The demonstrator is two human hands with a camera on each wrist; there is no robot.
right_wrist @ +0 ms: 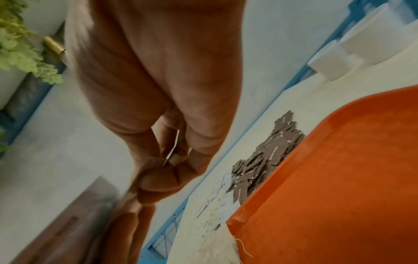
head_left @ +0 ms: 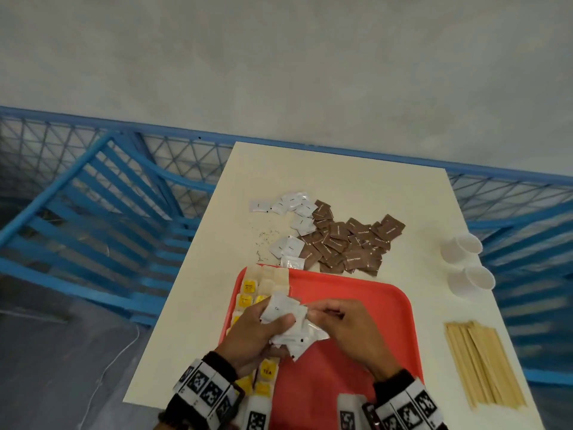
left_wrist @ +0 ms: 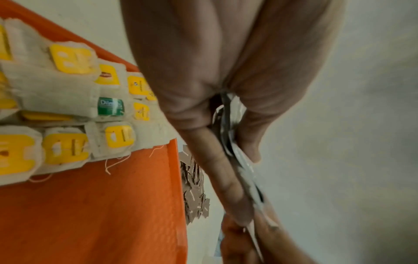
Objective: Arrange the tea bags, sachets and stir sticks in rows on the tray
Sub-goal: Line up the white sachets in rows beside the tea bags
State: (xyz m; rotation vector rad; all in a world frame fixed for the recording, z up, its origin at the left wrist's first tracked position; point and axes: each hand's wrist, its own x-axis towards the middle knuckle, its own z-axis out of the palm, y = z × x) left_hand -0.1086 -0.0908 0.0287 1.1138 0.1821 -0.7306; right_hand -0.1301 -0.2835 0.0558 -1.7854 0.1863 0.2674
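Gripping a bunch of white sachets (head_left: 291, 324) in left hand (head_left: 254, 333), pinching one sachet with right hand (head_left: 350, 330), above red tray (head_left: 372, 293) beside tea bags (head_left: 263, 283).

1. The white table (head_left: 341, 178) carries everything here.
2. A red tray (head_left: 387, 305) lies at its near edge.
3. Just beyond the tray's far rim there is a loose heap of brown sachets (head_left: 350, 243).
4. White sachets (head_left: 291, 209) lie scattered to the left of the brown ones, touching them.
5. Small dark crumbs (head_left: 263, 240) are spread left of the sachets.
6. Two white cups (head_left: 465, 262) lie on their sides at the right edge.
7. A bundle of wooden stir sticks (head_left: 480, 364) lies near right, apart from the tray.
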